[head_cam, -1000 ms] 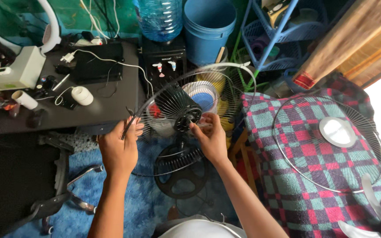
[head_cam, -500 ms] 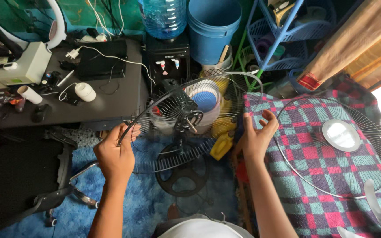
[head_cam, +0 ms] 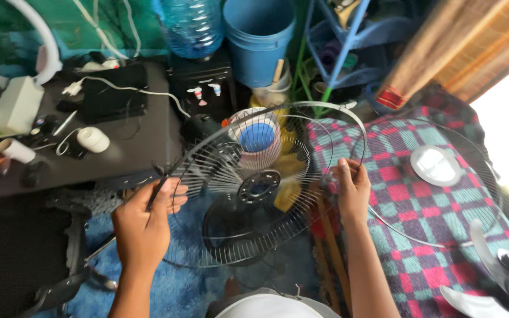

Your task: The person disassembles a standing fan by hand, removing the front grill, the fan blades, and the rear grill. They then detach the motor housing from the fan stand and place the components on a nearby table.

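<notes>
holding a wire fan guard (head_cam: 254, 188) by its rim, both hands sit on opposite edges: left hand (head_cam: 145, 221) closed on the rim at 9 o'clock, right hand (head_cam: 351, 188) pinching it at 3 o'clock; the guard spans between them, tilted over the fan base (head_cam: 231, 227), hub equally near each
</notes>
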